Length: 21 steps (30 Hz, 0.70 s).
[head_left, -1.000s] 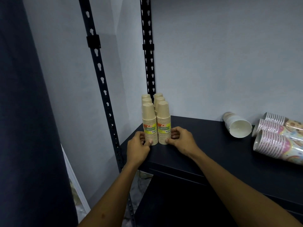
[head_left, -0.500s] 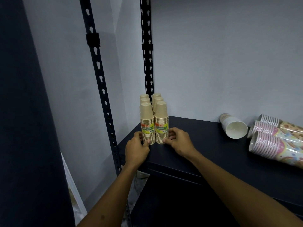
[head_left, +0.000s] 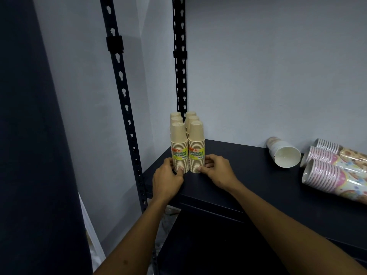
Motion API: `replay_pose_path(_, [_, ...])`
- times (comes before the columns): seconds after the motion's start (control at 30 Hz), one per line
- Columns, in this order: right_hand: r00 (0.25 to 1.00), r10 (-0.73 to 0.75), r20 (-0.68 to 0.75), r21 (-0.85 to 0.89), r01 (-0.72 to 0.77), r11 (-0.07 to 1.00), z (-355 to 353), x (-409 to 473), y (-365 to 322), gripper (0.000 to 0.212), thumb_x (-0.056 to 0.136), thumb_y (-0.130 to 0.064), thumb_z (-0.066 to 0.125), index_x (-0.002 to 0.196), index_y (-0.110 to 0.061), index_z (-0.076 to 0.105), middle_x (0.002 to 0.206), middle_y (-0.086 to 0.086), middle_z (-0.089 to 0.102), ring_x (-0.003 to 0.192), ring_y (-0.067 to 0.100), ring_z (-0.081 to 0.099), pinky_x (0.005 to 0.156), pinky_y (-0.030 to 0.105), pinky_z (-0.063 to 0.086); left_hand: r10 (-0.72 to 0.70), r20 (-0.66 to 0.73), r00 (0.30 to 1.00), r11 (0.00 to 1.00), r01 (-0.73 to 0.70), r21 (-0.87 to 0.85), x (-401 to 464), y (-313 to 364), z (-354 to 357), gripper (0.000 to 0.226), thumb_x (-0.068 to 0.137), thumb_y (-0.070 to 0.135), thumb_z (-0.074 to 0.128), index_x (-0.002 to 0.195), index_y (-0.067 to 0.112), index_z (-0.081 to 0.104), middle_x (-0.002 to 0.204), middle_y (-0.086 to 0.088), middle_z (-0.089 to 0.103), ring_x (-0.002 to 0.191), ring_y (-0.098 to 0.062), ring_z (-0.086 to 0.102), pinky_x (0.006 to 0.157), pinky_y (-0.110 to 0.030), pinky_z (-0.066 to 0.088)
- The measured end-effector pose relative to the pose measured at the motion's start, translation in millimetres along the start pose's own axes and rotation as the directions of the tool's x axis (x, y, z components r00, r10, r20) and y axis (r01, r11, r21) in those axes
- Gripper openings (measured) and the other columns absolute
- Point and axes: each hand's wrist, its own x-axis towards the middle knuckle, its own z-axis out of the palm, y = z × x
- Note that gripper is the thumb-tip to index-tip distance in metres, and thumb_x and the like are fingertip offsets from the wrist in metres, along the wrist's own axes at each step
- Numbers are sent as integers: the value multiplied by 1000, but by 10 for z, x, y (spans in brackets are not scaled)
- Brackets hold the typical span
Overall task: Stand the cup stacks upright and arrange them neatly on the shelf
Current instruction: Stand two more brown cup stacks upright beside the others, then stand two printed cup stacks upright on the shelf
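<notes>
Several tan cup stacks stand upright in two rows at the left rear corner of the dark shelf (head_left: pixel 248 187). The front left stack (head_left: pixel 179 143) and the front right stack (head_left: pixel 196 143) carry yellow labels. My left hand (head_left: pixel 167 178) holds the base of the front left stack, thumb against its front. My right hand (head_left: pixel 215 169) holds the base of the front right stack the same way. Further right, a white cup stack (head_left: pixel 284 153) and pink patterned cup stacks (head_left: pixel 333 175) lie on their sides.
Two black slotted uprights (head_left: pixel 123 92) rise at the shelf's left side, the rear one just behind the tan stacks. A grey wall backs the shelf. A dark panel (head_left: pixel 29 135) fills the far left. Bare shelf lies between the tan stacks and the lying stacks.
Both hands stay at the bases of the two front tan stacks, which look slightly further back and closer to the rows behind. The camera view has shifted a little.
</notes>
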Motion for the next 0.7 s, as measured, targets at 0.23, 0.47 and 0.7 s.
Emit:
replay_pose_path(0.23, [1000,-18,9,-28,19,999,2,-8,3,38,84,-17,72,121,-11,62,103,-3,68,89,5,63,77,13,48,2,8,1000,1000,-2,-3,-10,4,-11,46,90,34,60,130,15,50,120,-2,66,107,-20,63,88,-38,52])
replay_pose_path(0.47, [1000,-17,11,-88,18,996,1,-37,-32,41,87,-15,69,127,-10,60,107,0,69,93,10,64,87,24,52,30,49,998,999,-31,20,-23,9,-44,45,91,34,59,130,13,50,119,-4,66,105,-22,63,85,-36,52])
replay_pose_path(0.7, [1000,-9,-18,-283,4,959,-32,-180,-113,45,91,-23,64,129,-5,48,121,9,61,109,25,60,91,40,51,-1,89,996,997,-7,83,-60,45,-95,51,88,31,63,129,5,45,118,-11,63,105,-28,61,83,-39,51])
